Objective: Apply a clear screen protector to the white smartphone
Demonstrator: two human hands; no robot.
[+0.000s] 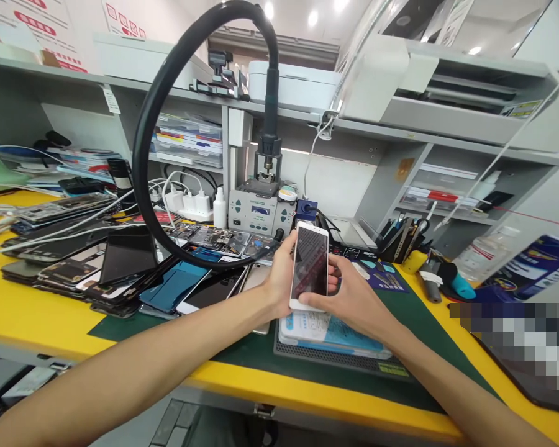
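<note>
A white-framed smartphone (311, 261) with a dark, reflective screen is held upright in front of me, tilted back a little. My left hand (280, 276) grips its left edge, fingers mostly hidden behind it. From the right, my right hand (351, 287) is closed around the other edge, its thumb lying on the lower part of the screen near the bottom bezel. Below the phone, a blue and white package (349, 335) rests on a dark perforated pad (317, 361) on the green mat (428, 347).
Disassembled phones (84, 273) and a blue phone back (179, 279) crowd the left side. A hot-air station (256, 214) stands behind, its thick black hose (142, 136) looping up. Tools in a holder (403, 239) and a plastic bottle (489, 251) stand at right. Shelves run above the yellow bench (242, 382).
</note>
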